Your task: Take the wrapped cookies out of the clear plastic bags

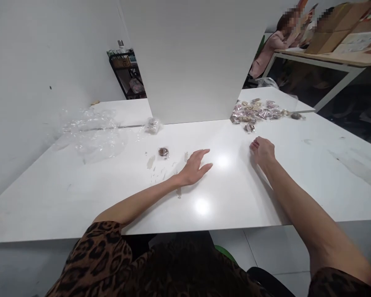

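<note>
My left hand (195,168) rests by the middle of the white table (222,194), thumb and fingers apart with nothing between them. A small brown item in a clear wrapper (163,152) lies to its left, not touched. My right hand (263,150) is further right, its fingers curled inward; whatever they may hold is hidden. Just beyond it sits a single wrapped packet (249,128), apart from the fingertips. Behind that spreads a pile of small clear-wrapped packets (256,110), pinkish, tan and brown.
A grey-white upright panel (194,62) stands at the table's back. Crumpled clear plastic (95,136) lies at the left, with a small bundle of wrappers (153,125) near the panel. Cardboard boxes (336,31) and a seated person (273,45) are at a second table.
</note>
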### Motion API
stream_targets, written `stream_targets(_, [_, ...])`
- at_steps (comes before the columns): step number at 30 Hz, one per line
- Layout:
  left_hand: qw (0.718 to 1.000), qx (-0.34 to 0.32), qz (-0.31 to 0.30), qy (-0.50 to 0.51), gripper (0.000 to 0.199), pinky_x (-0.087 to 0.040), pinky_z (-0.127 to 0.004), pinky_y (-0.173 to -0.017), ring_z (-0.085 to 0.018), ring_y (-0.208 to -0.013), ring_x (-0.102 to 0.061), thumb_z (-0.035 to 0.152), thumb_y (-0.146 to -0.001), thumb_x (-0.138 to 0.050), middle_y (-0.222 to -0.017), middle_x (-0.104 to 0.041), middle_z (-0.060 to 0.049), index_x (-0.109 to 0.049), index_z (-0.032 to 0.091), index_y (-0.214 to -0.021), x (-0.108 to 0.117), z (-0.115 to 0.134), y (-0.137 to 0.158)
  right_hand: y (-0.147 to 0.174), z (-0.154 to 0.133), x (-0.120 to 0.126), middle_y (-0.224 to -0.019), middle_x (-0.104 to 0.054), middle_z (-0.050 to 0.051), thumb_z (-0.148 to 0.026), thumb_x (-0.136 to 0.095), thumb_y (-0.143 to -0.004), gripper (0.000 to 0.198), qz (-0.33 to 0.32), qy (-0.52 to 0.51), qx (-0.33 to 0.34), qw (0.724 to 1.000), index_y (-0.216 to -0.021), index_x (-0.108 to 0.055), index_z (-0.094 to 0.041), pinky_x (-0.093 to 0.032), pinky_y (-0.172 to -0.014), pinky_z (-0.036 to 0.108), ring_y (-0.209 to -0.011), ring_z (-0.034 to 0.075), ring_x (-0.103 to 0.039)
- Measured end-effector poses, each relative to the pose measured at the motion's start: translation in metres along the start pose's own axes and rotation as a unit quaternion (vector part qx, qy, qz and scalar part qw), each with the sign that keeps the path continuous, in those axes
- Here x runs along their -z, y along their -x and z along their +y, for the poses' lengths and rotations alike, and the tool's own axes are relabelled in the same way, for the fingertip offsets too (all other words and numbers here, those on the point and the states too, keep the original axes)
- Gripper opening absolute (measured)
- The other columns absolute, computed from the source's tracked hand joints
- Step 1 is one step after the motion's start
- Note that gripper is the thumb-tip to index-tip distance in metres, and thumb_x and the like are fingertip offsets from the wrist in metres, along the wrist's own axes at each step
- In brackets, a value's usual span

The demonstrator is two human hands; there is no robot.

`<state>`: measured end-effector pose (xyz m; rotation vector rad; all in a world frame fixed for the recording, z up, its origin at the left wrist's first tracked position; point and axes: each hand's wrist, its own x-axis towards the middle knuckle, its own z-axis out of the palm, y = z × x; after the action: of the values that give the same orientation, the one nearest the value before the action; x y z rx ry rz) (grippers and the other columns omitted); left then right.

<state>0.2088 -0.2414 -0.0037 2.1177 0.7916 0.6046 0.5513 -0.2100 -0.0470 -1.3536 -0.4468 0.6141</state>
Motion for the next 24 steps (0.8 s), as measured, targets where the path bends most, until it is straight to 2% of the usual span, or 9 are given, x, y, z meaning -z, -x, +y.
stream_targets(2, [1.0, 0.015, 0.005, 0.007, 0.054, -0.05, -0.057, -0.119, -0.032, -0.154, -0.044, 0.05, -0.106, -0.052, -0.164, -0.046, -0.015, -0.045, 0.027, -0.154, 0.009, -0.006, 0.034, 0.023, -0.007, 0.002, -0.071, -0.051, -0.001, -0.02, -0.068, -0.084, 0.02, 0.027, -0.01, -0.047, 0.998, -0.074, -0.051, -0.023, -0.048, -0.055, 0.024, -0.062, 0.01, -0.047])
stream_targets(4, [1.0, 0.005, 0.015, 0.015, 0.048, -0.059, -0.052, -0.107, -0.031, -0.145, -0.053, 0.048, -0.106, -0.052, -0.156, -0.054, -0.015, -0.051, 0.025, -0.148, 0.014, -0.007, 0.059, 0.047, -0.014, -0.004, -0.077, -0.057, 0.0, -0.017, -0.068, -0.08, 0.013, 0.02, -0.005, -0.069, 0.997, -0.079, -0.056, -0.021, -0.048, -0.055, 0.022, -0.065, 0.01, -0.053])
stream_targets(7, [0.998, -0.05, 0.028, 0.024, 0.039, -0.064, -0.043, -0.095, -0.027, -0.129, -0.064, 0.042, -0.107, -0.052, -0.142, -0.064, -0.015, -0.059, 0.022, -0.139, 0.009, -0.011, 0.087, 0.086, -0.015, -0.03, -0.09, -0.064, 0.002, -0.027, -0.073, -0.077, 0.019, -0.074, 0.066, -0.015, 0.995, -0.091, -0.062, -0.021, -0.052, -0.063, 0.025, -0.075, 0.012, -0.06])
stream_targets(9, [0.994, -0.089, 0.052, 0.022, 0.033, -0.065, -0.039, -0.091, -0.023, -0.116, -0.07, 0.036, -0.107, -0.051, -0.131, -0.07, -0.014, -0.064, 0.02, -0.132, 0.001, -0.018, 0.098, 0.112, -0.009, -0.058, -0.099, -0.067, 0.004, -0.039, -0.076, -0.077, 0.03, -0.16, 0.127, 0.047, 0.978, -0.099, -0.065, -0.022, -0.055, -0.076, 0.031, -0.086, 0.016, -0.063])
stream_targets(12, [0.983, -0.149, 0.103, 0.001, 0.029, -0.065, -0.036, -0.088, -0.019, -0.103, -0.073, 0.028, -0.107, -0.048, -0.116, -0.074, -0.013, -0.067, 0.017, -0.125, -0.01, -0.03, 0.102, 0.15, 0.003, -0.112, -0.117, -0.07, 0.009, -0.056, -0.073, -0.079, 0.047, -0.294, 0.214, 0.133, 0.922, -0.112, -0.066, -0.024, -0.054, -0.094, 0.043, -0.105, 0.025, -0.064])
stream_targets(16, [0.957, -0.252, 0.122, -0.074, 0.032, -0.066, -0.037, -0.088, -0.019, -0.1, -0.074, 0.016, -0.104, -0.045, -0.11, -0.077, -0.012, -0.069, 0.015, -0.125, -0.01, -0.044, 0.092, 0.191, 0.018, -0.186, -0.143, -0.062, 0.019, -0.062, -0.072, -0.079, 0.06, -0.432, 0.323, 0.195, 0.819, -0.123, -0.063, -0.022, -0.043, -0.112, 0.058, -0.131, 0.039, -0.054])
stream_targets(18, [0.944, -0.282, 0.114, -0.128, 0.035, -0.067, -0.038, -0.085, -0.019, -0.097, -0.075, 0.011, -0.101, -0.045, -0.109, -0.078, -0.013, -0.069, 0.014, -0.126, -0.007, -0.049, 0.088, 0.208, 0.025, -0.212, -0.144, -0.061, 0.019, -0.054, -0.077, -0.078, 0.055, -0.453, 0.338, 0.213, 0.797, -0.12, -0.063, -0.022, -0.03, -0.121, 0.063, -0.138, 0.042, -0.046])
stream_targets(20, [0.931, -0.301, 0.108, -0.177, 0.038, -0.067, -0.037, -0.085, -0.019, -0.098, -0.075, 0.008, -0.099, -0.044, -0.107, -0.078, -0.012, -0.068, 0.013, -0.128, -0.003, -0.052, 0.086, 0.22, 0.031, -0.227, -0.137, -0.065, 0.016, -0.045, -0.078, -0.08, 0.041, -0.462, 0.329, 0.227, 0.791, -0.113, -0.064, -0.024, -0.023, -0.125, 0.062, -0.136, 0.04, -0.045])
stream_targets(24, [0.908, -0.335, 0.114, -0.226, 0.039, -0.067, -0.035, -0.085, -0.018, -0.103, -0.076, 0.006, -0.1, -0.041, -0.104, -0.079, -0.01, -0.067, 0.012, -0.128, 0.002, -0.051, 0.087, 0.234, 0.032, -0.223, -0.103, -0.073, 0.007, -0.031, -0.073, -0.084, 0.015, -0.459, 0.302, 0.209, 0.809, -0.094, -0.063, -0.027, -0.033, -0.121, 0.052, -0.114, 0.03, -0.052])
